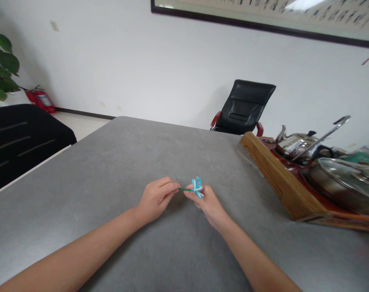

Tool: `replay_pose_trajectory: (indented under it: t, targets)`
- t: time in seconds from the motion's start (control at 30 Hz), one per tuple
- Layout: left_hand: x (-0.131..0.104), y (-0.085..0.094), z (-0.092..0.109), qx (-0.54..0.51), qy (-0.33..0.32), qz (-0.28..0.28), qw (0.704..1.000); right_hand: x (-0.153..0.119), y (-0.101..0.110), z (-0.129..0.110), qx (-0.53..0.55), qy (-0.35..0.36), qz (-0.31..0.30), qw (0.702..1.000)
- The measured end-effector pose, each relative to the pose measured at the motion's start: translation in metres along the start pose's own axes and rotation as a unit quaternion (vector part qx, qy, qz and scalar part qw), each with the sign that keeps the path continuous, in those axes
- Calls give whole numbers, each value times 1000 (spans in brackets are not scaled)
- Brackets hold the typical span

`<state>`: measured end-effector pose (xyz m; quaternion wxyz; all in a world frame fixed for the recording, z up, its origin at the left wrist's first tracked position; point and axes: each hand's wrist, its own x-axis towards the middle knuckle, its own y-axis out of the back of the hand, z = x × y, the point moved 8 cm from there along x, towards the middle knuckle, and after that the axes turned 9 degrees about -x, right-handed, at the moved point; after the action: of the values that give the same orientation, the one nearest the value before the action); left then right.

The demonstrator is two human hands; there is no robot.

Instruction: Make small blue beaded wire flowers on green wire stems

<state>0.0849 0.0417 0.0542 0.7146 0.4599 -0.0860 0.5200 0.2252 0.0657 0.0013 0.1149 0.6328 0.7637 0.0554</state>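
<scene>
A thin green stick (185,189) runs between my two hands, just above the grey table (148,142). At its right end is a small light-blue ribbon bow (197,187) with white marks. My left hand (159,195) is closed, its thumb and fingers pinching the stick's left end. The fingers of my right hand (206,201) are closed on the stick by the bow, which partly covers the fingertips. What the stick is exactly cannot be made out.
On the right, a wooden tea tray (272,182) bears a steel kettle (297,144) and a glass-lidded pot (345,184). A black office chair (243,107) stands behind the table, a black chair back (23,142) at left. A fire extinguisher (43,100) sits by the wall.
</scene>
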Motion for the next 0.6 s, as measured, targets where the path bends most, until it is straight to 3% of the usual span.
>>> replay_pose_trajectory:
  t: [0.4,0.6]
  targets:
    - [0,-13,18,71,-87,-91,990,11,13,7,15,-24,-59,998]
    - [-3,-22,21,163,-133,-128,969,12,21,-6,12,-1,-57,998]
